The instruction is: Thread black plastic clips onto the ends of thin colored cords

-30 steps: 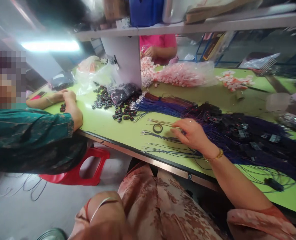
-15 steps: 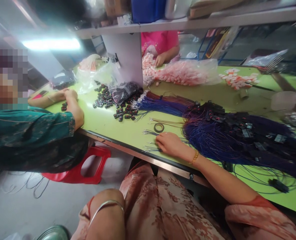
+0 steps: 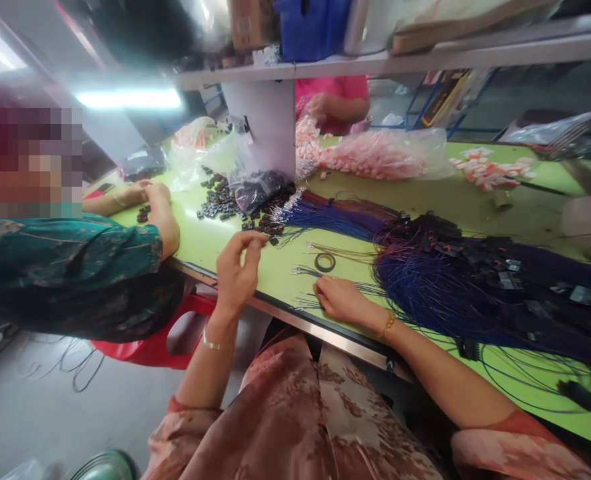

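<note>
My left hand (image 3: 239, 273) is raised at the table's front edge, thumb and fingers bent but apart, nothing visible in it. Just beyond its fingertips lie small black connector housings (image 3: 220, 200), some with red parts. My right hand (image 3: 342, 300) rests on the green table, its fingers curled over dark wires (image 3: 370, 288) whose metal-tipped ends stick out to its left. Behind that hand lies a roll of tape (image 3: 324, 262), near several brown wires (image 3: 345, 251). A big bundle of blue wires (image 3: 410, 277) with black connectors spreads out to the right.
A co-worker's sleeve (image 3: 75, 267) and hands (image 3: 158, 207) are on the left, above a red stool (image 3: 140, 350). Across the table another person's hand (image 3: 325, 107) is by pink-orange pieces (image 3: 385, 155) in a plastic bag. A shelf (image 3: 345, 69) spans above.
My left hand has risen from beside my lap to the table's edge, near the black connectors. My right hand stays on the wires. The view has shifted slightly.
</note>
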{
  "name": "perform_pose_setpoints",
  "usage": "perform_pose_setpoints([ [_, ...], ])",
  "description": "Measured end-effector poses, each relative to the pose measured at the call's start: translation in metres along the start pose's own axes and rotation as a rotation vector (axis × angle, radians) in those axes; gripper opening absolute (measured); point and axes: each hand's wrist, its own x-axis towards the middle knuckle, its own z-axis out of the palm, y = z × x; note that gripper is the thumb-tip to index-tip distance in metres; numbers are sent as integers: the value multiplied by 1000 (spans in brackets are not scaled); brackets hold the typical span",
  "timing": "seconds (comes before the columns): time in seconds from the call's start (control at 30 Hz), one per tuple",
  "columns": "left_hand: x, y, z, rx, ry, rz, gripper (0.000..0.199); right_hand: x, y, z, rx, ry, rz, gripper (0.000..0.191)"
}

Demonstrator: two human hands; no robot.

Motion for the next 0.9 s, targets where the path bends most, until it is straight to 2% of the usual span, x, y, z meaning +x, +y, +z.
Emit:
perform_pose_setpoints([
  [0.07,30,-26,16,88,-75,-17,39,-1,-1,1,-12,18,8,22],
  [0.13,48,-53,28,364,-267,-15,48,-3,-1,2,-11,39,13,22],
  [0.2,56,-76,35,519,-385,16,55,-4,0,4,12,54,12,21],
  [0.3,53,-92,40,621,-416,40,55,-4,5,8,98,97,19,20],
  [0.43,43,-88,39,699,-411,10,35,-2,11,14,266,216,-19,15],
  [0.6,34,-81,32,662,-359,64,18,1,9,16,511,314,-90,10],
  [0.7,28,-78,26,651,-367,16,20,3,7,16,606,350,-88,9],
  [0.8,23,-74,24,623,-328,-38,26,3,8,18,669,378,-90,8],
  [0.9,16,-71,27,551,-270,-133,22,2,11,20,695,412,-61,8],
])
